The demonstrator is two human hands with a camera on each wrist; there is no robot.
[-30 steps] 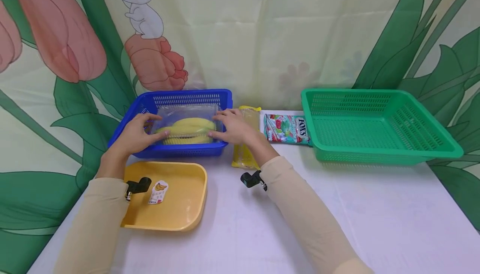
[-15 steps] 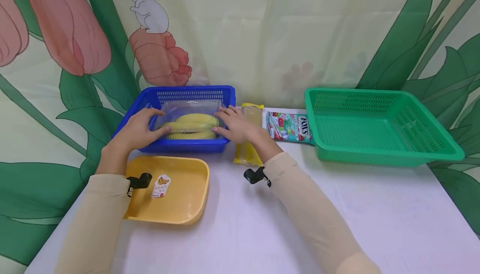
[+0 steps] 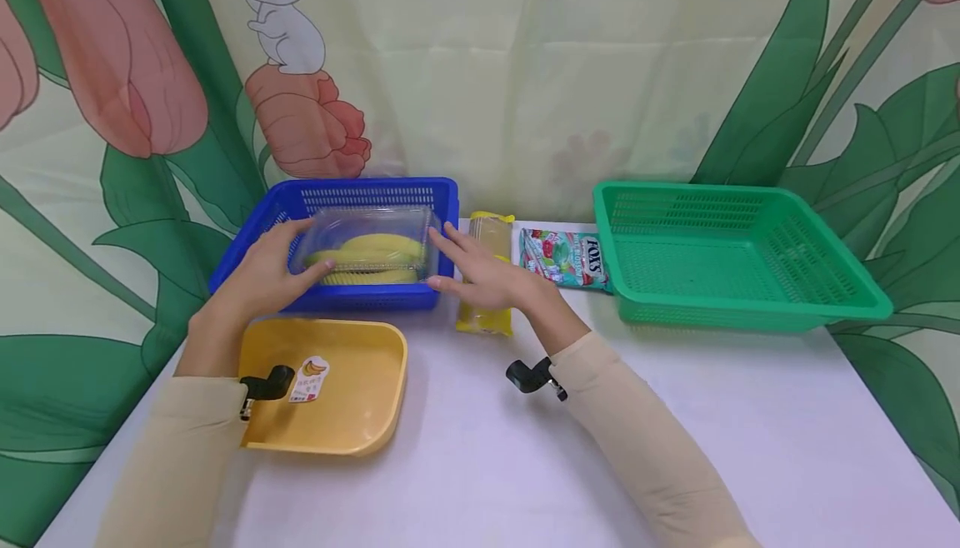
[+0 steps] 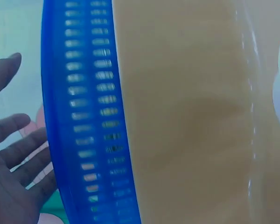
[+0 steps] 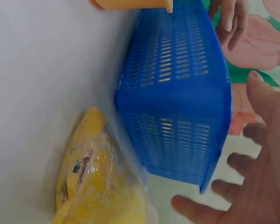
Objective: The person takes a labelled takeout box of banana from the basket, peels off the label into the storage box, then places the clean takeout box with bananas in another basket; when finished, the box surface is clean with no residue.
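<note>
A clear plastic clamshell box (image 3: 367,252) with yellow bananas (image 3: 382,246) in it sits in the blue basket (image 3: 360,308), its front edge near the rim. At the box's left side is my left hand (image 3: 258,273), thumb tip at its front left corner and fingers spread. In the left wrist view the left hand's (image 4: 18,158) fingers are spread behind the basket rim. My right hand (image 3: 487,273) is by the box's right side with fingers fairly straight; whether the fingertips touch it I cannot tell. The right wrist view has that hand (image 5: 266,158) loosely open beside the basket.
In front of the basket lies a yellow tray (image 3: 360,398) with a banana sticker (image 3: 309,377). Clear packaging with yellow ends (image 3: 491,236) lies partly under my right hand. Farther right are a teal Fox's candy bag (image 3: 562,258) and a green basket (image 3: 750,315).
My right hand has drawn slightly to the right, its fingers straighter and off the top of the box. The left hand stays at the box's left side. The head view has shifted slightly.
</note>
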